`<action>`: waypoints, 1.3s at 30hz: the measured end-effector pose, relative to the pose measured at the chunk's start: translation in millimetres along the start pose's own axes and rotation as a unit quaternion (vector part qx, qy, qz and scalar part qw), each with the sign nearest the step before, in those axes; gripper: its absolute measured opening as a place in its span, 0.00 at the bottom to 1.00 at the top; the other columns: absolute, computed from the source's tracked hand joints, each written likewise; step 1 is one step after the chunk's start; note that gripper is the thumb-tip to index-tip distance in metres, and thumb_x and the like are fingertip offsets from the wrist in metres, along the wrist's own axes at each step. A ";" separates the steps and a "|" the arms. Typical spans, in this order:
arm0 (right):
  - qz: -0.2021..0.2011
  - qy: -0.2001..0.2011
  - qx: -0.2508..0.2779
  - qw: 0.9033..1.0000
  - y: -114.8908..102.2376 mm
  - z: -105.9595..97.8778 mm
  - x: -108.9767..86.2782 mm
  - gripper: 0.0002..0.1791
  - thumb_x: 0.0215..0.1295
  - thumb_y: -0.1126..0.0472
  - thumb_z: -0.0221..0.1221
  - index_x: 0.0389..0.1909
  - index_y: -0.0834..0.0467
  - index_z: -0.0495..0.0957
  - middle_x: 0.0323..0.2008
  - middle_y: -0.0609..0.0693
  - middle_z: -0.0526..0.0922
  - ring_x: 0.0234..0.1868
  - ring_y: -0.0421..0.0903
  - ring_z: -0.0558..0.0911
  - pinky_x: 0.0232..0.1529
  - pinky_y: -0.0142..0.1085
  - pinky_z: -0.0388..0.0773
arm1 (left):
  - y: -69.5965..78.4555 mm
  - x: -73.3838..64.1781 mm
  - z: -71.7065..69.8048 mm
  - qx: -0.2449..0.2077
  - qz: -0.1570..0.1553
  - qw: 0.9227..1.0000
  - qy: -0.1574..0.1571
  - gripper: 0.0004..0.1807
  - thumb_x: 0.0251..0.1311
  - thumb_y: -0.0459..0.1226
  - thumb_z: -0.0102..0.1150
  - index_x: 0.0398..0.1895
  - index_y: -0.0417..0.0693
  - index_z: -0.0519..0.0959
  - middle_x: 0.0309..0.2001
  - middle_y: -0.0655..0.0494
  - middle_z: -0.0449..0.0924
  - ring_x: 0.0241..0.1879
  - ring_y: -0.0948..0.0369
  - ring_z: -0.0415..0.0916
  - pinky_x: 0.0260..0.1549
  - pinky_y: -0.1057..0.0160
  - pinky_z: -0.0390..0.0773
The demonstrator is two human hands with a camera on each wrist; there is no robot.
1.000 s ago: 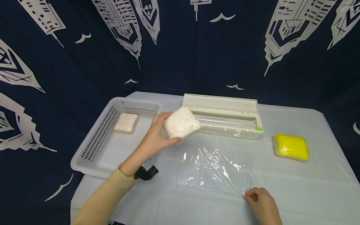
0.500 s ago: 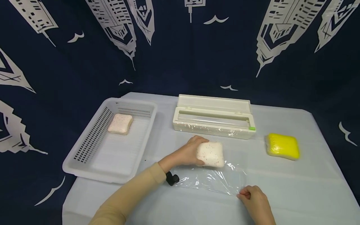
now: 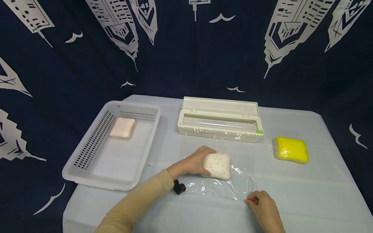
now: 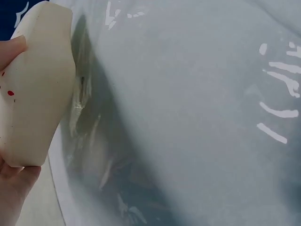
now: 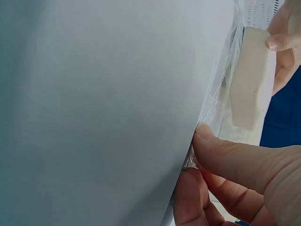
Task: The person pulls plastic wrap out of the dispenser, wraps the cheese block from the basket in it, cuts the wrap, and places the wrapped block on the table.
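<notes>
In the head view my left hand [image 3: 199, 160] grips a white, speckled, bread-slice-shaped block [image 3: 218, 166] by its left side. The block is over the middle of a sheet of clear cling film [image 3: 233, 184] on the table; whether it touches the film I cannot tell. In the left wrist view the block [image 4: 42, 84] stands out pale, with finger and thumb tips at its edges. My right hand [image 3: 264, 208] pinches the film's near right corner. Close up in the right wrist view, the thumb and fingers of this hand [image 5: 235, 174] hold the film's edge.
A cling film dispenser [image 3: 220, 123] with its lid up stands behind the sheet. At the left is a white perforated basket [image 3: 99, 174] with a pinkish speckled block [image 3: 122, 127] in it. A shiny yellow block [image 3: 291, 149] lies at the right. A dark patterned curtain [image 3: 175, 64] hangs behind the table.
My left hand has brought the white block from in front of the dispenser, right and towards me, and lowered it over the film. The right hand still pinches the corner.
</notes>
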State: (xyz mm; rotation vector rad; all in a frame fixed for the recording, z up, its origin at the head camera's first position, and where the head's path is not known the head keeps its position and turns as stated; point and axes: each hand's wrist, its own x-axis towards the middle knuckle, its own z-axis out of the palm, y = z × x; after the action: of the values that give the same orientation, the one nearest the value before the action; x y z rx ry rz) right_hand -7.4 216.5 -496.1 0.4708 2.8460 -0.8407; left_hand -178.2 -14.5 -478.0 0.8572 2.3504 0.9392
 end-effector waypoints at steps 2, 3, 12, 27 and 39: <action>0.002 -0.002 0.002 1.000 0.2 -0.6 -0.3 0.08 0.54 0.63 0.70 0.25 0.60 0.80 0.27 0.50 0.74 0.28 0.43 0.72 0.28 0.31 0.69 | -2.2 1.4 1.0 -0.001 0.001 1.000 -0.002 0.47 0.41 0.34 0.79 0.69 0.48 0.66 0.66 0.51 0.66 0.65 0.57 0.65 0.65 0.58 0.68; 0.002 -0.002 0.002 1.000 0.2 -0.7 -0.4 0.08 0.54 0.63 0.70 0.25 0.60 0.80 0.27 0.50 0.74 0.28 0.43 0.72 0.28 0.31 0.69 | -3.1 2.0 1.4 -0.003 0.001 1.000 -0.003 0.47 0.41 0.34 0.79 0.69 0.48 0.66 0.66 0.51 0.66 0.65 0.57 0.65 0.66 0.58 0.68; -0.019 0.012 -0.001 1.000 1.0 0.4 -1.7 0.07 0.53 0.64 0.70 0.25 0.60 0.80 0.27 0.49 0.74 0.28 0.41 0.72 0.28 0.30 0.69 | -13.6 5.2 4.1 0.020 -0.007 1.000 -0.020 0.54 0.41 0.37 0.78 0.74 0.50 0.60 0.71 0.53 0.63 0.70 0.55 0.58 0.68 0.52 0.64; -0.035 -0.013 -0.007 0.999 -0.6 -5.2 0.0 0.07 0.56 0.63 0.69 0.30 0.62 0.82 0.30 0.49 0.76 0.30 0.42 0.73 0.30 0.31 0.72 | -6.1 -55.4 -30.4 0.047 0.003 0.998 0.029 0.28 0.48 0.36 0.75 0.55 0.47 0.77 0.56 0.52 0.74 0.59 0.55 0.65 0.60 0.56 0.71; -0.052 -0.046 -0.030 0.997 1.7 -7.6 3.4 0.09 0.54 0.63 0.70 0.34 0.62 0.82 0.30 0.48 0.76 0.32 0.42 0.75 0.31 0.32 0.73 | -42.3 -107.1 1.1 0.130 -0.043 0.990 -0.022 0.19 0.42 0.39 0.80 0.32 0.53 0.75 0.34 0.62 0.69 0.39 0.65 0.60 0.38 0.71 0.70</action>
State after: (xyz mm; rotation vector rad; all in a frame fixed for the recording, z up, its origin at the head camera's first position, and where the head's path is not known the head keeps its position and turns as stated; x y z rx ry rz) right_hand -10.3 222.9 -491.3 0.2713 2.8209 -0.7704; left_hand -118.6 -112.4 -489.8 0.8545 2.4839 0.5817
